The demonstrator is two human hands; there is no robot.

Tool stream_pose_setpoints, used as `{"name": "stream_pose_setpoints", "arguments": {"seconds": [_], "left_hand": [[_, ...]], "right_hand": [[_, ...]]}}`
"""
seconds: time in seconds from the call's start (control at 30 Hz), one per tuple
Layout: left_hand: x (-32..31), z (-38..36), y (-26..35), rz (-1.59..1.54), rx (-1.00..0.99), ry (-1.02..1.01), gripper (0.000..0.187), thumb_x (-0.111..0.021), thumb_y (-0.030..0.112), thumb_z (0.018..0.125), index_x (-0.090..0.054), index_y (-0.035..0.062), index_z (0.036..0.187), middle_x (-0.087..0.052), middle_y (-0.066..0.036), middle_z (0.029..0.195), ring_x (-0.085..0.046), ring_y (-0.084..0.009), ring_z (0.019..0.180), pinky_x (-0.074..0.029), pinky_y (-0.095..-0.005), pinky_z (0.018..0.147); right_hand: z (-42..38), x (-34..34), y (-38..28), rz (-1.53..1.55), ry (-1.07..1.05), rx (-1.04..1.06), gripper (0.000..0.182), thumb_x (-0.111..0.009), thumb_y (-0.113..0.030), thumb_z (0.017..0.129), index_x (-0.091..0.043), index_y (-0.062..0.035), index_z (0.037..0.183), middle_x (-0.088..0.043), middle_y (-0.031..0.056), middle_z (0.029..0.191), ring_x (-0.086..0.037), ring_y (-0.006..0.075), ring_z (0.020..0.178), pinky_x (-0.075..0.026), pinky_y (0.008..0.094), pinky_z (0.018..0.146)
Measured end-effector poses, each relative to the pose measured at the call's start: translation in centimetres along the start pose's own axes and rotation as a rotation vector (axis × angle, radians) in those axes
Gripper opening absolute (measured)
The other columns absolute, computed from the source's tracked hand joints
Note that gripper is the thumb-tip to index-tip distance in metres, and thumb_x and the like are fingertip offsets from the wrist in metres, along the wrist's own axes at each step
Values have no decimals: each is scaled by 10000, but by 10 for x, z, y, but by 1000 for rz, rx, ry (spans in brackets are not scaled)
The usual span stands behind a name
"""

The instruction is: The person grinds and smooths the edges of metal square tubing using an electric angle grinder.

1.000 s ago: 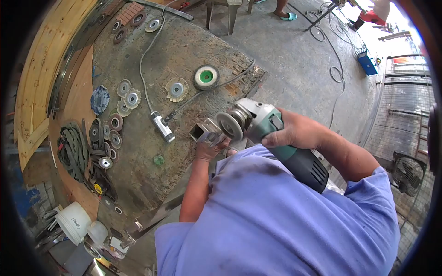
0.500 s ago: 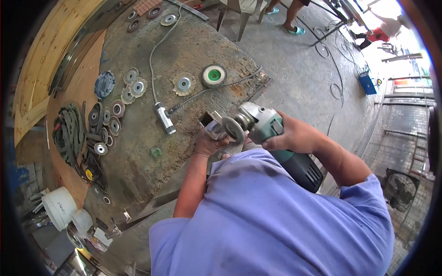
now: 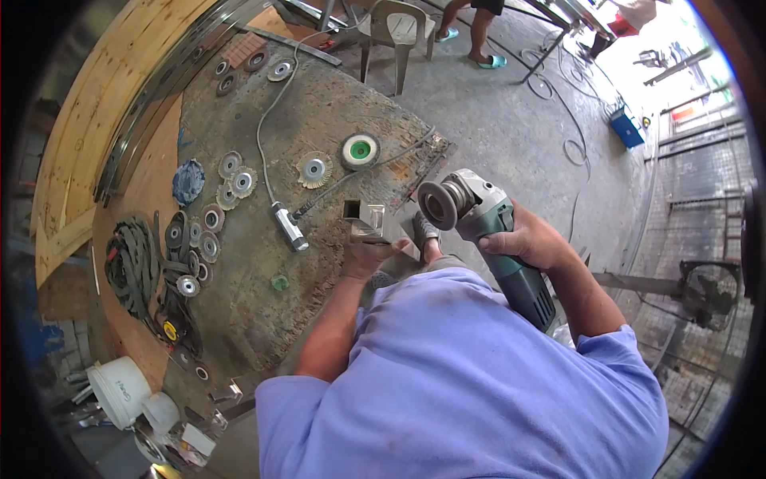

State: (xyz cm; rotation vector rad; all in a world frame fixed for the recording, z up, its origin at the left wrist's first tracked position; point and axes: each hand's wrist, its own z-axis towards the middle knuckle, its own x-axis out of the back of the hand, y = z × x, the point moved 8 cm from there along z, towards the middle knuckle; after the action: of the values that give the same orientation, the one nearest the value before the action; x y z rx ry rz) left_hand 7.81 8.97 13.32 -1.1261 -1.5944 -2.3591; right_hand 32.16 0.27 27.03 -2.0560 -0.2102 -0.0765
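Observation:
My right hand [image 3: 533,237] is wrapped round the body of a green and grey angle grinder [image 3: 519,279]. Its round disc [image 3: 437,206] points to the left, apart from the metal piece. My left hand [image 3: 369,257] grips a short shiny piece of square metal tube [image 3: 369,219] from below, near the edge of the worn workbench [image 3: 263,319]. A dark opening shows at the tube's left end. Part of my left fingers is hidden behind the tube. On the bench beyond lies a silver and black cylindrical tool [image 3: 289,227] on a grey cord.
Flap discs [image 3: 314,169] and a green-centred wheel [image 3: 361,150] lie on the bench. Coiled dark straps [image 3: 136,267] are at left, above a white bucket [image 3: 120,389]. A plastic chair [image 3: 397,32], another person's legs [image 3: 481,36] and floor cables [image 3: 578,144] are beyond.
The grinder has moved right and away from the tube, opening a gap between disc and metal. My left hand still holds the tube, now turned differently. The whole view has shifted slightly.

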Motion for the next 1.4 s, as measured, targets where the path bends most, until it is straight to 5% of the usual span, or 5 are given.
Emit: {"name": "stream_pose_setpoints", "arguments": {"seconds": [0.17,0.77,0.9,1.1,1.4], "left_hand": [[-24,-30,-34,-128,161,112,630,-814,603,760,-691,56,1048,-707,-98,997,-672,-309,886,-529,-436,819],[-54,-15,-48,56,-31,115,334,-863,297,788,-713,59,969,-749,-47,861,-734,-199,790,-582,-366,748],[-54,-14,-53,-477,152,177,334,-858,323,790,-714,62,939,-745,-41,837,-729,-203,765,-574,-362,720],[-63,-23,-59,217,-96,73,340,-826,412,817,-735,119,964,-737,-43,839,-709,-249,765,-553,-389,700],[-71,-25,-59,273,-31,-130,333,-623,299,929,-639,194,1244,-696,-23,1163,-692,-202,986,-564,-413,867]], "right_hand": [[2,-6,-1,-78,9,-6,839,-822,-367,711,-489,39,1365,-657,155,1154,-625,248,1065,-458,340,978],[48,-17,-26,-181,-107,-119,770,-813,-409,748,-529,14,1325,-682,150,1110,-646,249,1038,-486,348,939],[65,-15,-21,-279,-142,-142,767,-826,-400,746,-525,7,1321,-687,143,1095,-650,235,1014,-492,340,927],[86,-20,-36,-311,-229,-115,893,-815,-500,716,-511,46,1352,-673,238,1160,-650,352,1102,-485,387,972],[90,-18,-38,-362,-288,-94,894,-798,-509,722,-501,63,1342,-671,248,1165,-655,341,1101,-488,387,968]]}}
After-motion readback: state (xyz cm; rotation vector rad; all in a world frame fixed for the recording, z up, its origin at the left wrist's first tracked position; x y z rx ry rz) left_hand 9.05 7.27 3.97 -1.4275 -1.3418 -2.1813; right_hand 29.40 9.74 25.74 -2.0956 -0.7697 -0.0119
